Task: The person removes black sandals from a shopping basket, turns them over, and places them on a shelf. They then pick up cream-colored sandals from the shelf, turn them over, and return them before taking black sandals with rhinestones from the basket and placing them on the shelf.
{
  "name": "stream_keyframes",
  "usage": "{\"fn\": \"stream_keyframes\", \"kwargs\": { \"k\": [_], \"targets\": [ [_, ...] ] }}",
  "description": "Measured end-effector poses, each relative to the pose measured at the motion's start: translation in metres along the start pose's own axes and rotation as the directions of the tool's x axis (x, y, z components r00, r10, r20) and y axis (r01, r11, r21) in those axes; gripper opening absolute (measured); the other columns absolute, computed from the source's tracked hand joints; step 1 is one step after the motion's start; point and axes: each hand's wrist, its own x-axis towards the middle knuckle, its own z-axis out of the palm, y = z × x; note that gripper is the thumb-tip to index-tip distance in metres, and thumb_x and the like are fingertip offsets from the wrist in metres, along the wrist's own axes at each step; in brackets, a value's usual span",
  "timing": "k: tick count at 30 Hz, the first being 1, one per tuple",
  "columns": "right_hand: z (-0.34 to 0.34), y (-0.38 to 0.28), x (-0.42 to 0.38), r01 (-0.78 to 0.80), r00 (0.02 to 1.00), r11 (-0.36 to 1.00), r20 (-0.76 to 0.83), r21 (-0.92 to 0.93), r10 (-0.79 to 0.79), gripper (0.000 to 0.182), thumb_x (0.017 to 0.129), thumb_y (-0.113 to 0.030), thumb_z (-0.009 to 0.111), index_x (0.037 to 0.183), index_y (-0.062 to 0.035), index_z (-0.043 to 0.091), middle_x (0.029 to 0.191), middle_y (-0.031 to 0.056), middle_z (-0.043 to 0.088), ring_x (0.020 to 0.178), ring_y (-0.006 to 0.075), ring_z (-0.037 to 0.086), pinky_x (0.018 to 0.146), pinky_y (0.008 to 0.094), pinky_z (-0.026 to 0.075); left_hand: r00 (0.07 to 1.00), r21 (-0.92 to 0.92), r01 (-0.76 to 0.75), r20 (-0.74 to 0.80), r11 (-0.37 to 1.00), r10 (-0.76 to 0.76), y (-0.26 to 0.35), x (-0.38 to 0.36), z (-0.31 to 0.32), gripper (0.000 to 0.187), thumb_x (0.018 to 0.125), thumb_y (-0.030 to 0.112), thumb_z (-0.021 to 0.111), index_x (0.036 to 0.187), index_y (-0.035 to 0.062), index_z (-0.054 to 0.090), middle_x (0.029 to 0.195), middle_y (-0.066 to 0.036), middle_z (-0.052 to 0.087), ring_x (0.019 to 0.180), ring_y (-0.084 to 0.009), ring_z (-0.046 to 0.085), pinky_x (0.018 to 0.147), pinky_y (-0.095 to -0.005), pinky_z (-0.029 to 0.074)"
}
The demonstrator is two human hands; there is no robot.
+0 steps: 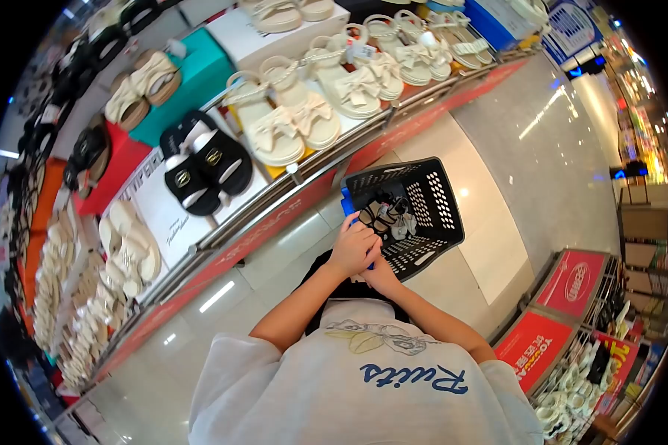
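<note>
A black shopping basket [450,204] with perforated walls hangs in front of my body. Its blue handle [346,202] runs along the near side, partly covered by my hands. My left hand [355,246] is wrapped over the handle, fingers closed. Right below it, my right hand [381,276] is closed by the lower part of the handle; the two hands overlap, and some fingers are hidden. Inside the basket lie dark strappy sandals [381,213] and a pale grey-white shoe or sandal [404,225], whose details are too small to make out.
To the left runs a shoe display with a metal rail [293,176], holding cream bow sandals [274,130] and black slides [208,163]. At lower right stands another rack with red signs [531,348] and white footwear [571,400]. Tiled floor [490,252] lies beyond the basket.
</note>
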Motion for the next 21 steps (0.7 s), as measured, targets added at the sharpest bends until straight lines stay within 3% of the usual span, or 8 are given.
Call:
{"fn": "stream_keyframes", "kwargs": {
  "k": [12, 15, 19, 21],
  "targets": [
    [0.049, 0.019, -0.027, 0.111, 0.985, 0.994, 0.131, 0.025, -0.113, 0.022, 0.079, -0.02, 0.063, 0.089, -0.004, 0.052, 0.057, 0.0, 0.05, 0.044, 0.0082, 0.047, 0.04, 0.0218, 0.036, 0.975, 0.116, 0.138, -0.188, 0.984, -0.115, 0.027, -0.065, -0.029, 0.014, 0.072, 0.012, 0.056, 0.059, 0.0073, 0.056, 0.059, -0.002, 0.05, 0.066, -0.0187, 0.049, 0.097, -0.0446, 0.032],
    [0.061, 0.012, -0.04, 0.03, 0.982, 0.998, 0.186, -0.048, -0.02, 0.022, 0.079, -0.02, 0.062, 0.091, -0.0049, 0.051, 0.059, -0.0005, 0.05, 0.045, 0.0074, 0.047, 0.04, 0.0208, 0.035, 0.967, 0.12, 0.163, -0.218, 0.979, -0.134, 0.034, -0.085, -0.037, 0.014, 0.073, 0.012, 0.056, 0.06, 0.0076, 0.057, 0.06, -0.002, 0.052, 0.068, -0.0186, 0.049, 0.098, -0.045, 0.031],
    [0.087, 0.007, -0.055, 0.043, 0.985, 0.999, 0.168, 0.031, -0.048, 0.018, 0.082, -0.018, 0.06, 0.085, -0.0067, 0.046, 0.051, -0.0022, 0.044, 0.039, 0.0073, 0.041, 0.036, 0.0227, 0.029, 0.956, 0.147, 0.228, -0.221, 0.963, -0.193, 0.04, -0.107, -0.046, 0.014, 0.075, 0.014, 0.055, 0.063, 0.0077, 0.058, 0.061, -0.003, 0.052, 0.069, -0.0198, 0.049, 0.101, -0.0449, 0.029],
    [0.094, 0.012, -0.059, 0.042, 0.977, 0.999, 0.208, -0.029, -0.035, 0.016, 0.083, -0.017, 0.058, 0.085, -0.0069, 0.046, 0.051, -0.0014, 0.044, 0.038, 0.008, 0.041, 0.036, 0.0231, 0.029, 0.957, 0.152, 0.242, -0.202, 0.958, -0.21, 0.044, -0.124, -0.054, 0.013, 0.076, 0.014, 0.055, 0.065, 0.0073, 0.058, 0.064, -0.004, 0.053, 0.072, -0.0204, 0.05, 0.102, -0.0447, 0.028]
  ]
}}
